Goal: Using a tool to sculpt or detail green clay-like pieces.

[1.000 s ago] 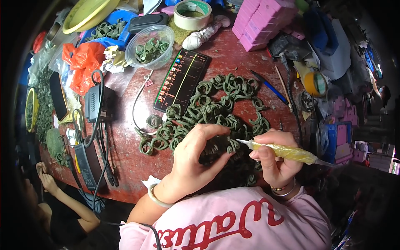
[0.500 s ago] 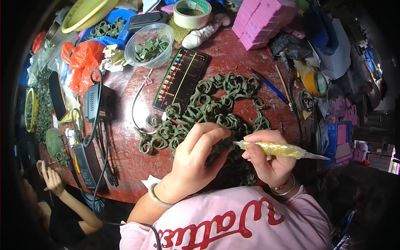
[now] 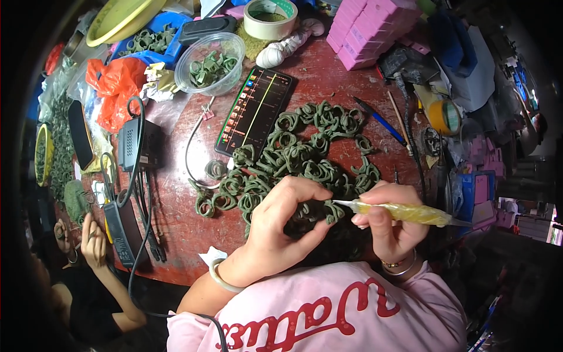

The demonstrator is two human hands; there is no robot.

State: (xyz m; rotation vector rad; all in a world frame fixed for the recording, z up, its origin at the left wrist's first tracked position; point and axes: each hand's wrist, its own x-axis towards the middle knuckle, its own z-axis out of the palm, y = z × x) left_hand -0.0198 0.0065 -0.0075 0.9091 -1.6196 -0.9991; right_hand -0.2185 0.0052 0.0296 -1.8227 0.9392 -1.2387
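Observation:
My right hand (image 3: pixel 396 220) grips a slim clear piping bag (image 3: pixel 416 215) filled with yellow paste, its narrow pale tip pointing left. Between the thumb and fingers of my left hand (image 3: pixel 284 214) is a small dark green curled ring (image 3: pixel 333 212). The bag's tip touches or nearly touches that ring; the exact contact is too small to tell. Beyond both hands spreads a heap of similar green curled rings (image 3: pixel 299 155), partly hidden by my left hand. More dark pieces lie in shadow beneath my hands.
Behind the heap lie a phone (image 3: pixel 255 111) and a clear tub (image 3: pixel 210 63) of green pieces. A blue pen (image 3: pixel 381 121) is to the right, near pink blocks (image 3: pixel 372 29). Black adapters (image 3: pixel 139 144) with cables stand left. Another person's hand (image 3: pixel 92 243) is at the lower left.
My right hand and the piping bag have shifted slightly right. My left fingers have parted somewhat, showing the green ring. The other person's hands have moved at the lower left.

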